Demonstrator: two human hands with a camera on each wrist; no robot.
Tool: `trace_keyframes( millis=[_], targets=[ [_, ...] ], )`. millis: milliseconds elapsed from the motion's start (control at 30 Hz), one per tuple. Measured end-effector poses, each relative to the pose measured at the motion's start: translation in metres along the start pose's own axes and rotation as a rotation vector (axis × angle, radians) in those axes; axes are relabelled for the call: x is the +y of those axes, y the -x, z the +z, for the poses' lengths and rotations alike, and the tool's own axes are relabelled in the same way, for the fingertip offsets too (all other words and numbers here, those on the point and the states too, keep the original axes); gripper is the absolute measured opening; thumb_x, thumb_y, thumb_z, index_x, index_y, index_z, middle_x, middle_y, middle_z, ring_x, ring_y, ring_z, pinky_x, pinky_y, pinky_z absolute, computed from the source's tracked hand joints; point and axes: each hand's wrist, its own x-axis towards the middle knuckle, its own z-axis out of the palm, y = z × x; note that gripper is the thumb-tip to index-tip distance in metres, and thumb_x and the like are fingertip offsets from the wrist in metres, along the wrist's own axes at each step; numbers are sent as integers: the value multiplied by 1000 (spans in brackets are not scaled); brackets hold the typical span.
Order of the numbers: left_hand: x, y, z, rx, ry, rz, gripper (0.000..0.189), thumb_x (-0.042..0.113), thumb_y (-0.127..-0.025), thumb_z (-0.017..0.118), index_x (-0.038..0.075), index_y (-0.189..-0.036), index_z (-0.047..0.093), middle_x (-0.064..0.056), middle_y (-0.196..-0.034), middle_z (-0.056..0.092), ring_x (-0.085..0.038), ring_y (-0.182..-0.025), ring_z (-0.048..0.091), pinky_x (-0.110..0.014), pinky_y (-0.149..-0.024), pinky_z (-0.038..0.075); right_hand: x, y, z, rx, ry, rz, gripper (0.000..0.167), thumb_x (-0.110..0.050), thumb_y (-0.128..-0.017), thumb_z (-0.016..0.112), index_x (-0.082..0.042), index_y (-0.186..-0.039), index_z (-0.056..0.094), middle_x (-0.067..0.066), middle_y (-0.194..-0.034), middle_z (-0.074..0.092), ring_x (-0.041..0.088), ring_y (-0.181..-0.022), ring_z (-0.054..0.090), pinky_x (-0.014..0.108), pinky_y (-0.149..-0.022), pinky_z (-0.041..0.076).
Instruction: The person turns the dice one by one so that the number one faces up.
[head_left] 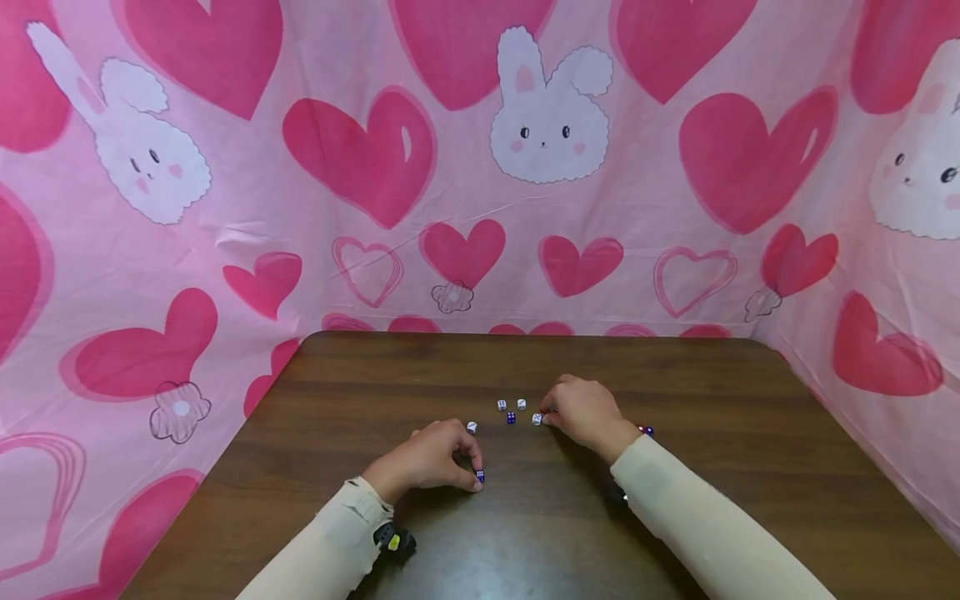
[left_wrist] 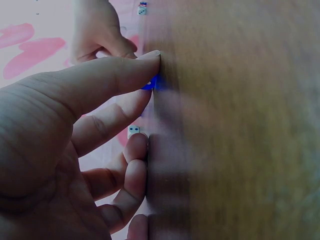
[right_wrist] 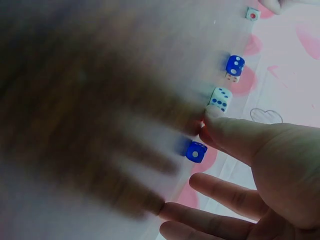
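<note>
My left hand (head_left: 431,457) pinches a blue die (head_left: 480,476) between thumb and index finger, low over the table. In the left wrist view only a sliver of this blue die (left_wrist: 149,84) shows between the fingertips. My right hand (head_left: 583,412) pinches a white die (head_left: 537,419) at its fingertips; in the right wrist view the thumb covers a corner of that white die (right_wrist: 220,98). Another blue die (right_wrist: 196,152) lies beside the right fingers. Between the hands are a blue die (head_left: 511,417) and two white dice (head_left: 502,405). A further white die (head_left: 472,427) sits beyond the left fingers.
More dice (head_left: 647,431), partly hidden, lie by the right sleeve. The brown wooden table (head_left: 360,367) ends at a pink cloth (head_left: 465,192) with hearts and rabbits, hanging behind and at both sides. A dark wrist device (head_left: 395,542) sits at the left cuff.
</note>
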Motion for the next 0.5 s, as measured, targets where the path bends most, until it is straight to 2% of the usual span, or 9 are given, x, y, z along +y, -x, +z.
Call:
trace_keyframes(
  millis=[133, 300, 500],
  targets=[
    [0, 0, 1, 2, -6, -1, 22, 37, -76, 92, 36, -75, 70, 15, -89, 62, -5, -91, 52, -54, -88, 32, -2, 1, 0, -14, -16, 31, 12, -28, -85, 86, -22, -95, 84, 0, -97, 72, 21, -96, 69, 47, -83, 58],
    [1, 0, 0, 3, -3, -5, 22, 37, -76, 92, 35, -75, 70, 15, -90, 62, -6, -91, 52, -54, -89, 32, -4, 3, 0, -2, -20, 17, 9, -25, -84, 87, -21, -92, 84, 1, -95, 70, 22, -91, 68, 46, -81, 58],
    [1, 0, -1, 3, -3, -2, 21, 36, -76, 92, 35, -76, 71, 13, -90, 63, -8, -92, 53, -53, -87, 32, -7, 8, -1, 9, 55, -3, 8, -30, -83, 87, -24, -85, 82, -1, -92, 66, 25, -90, 54, 46, -76, 50]
  ],
)
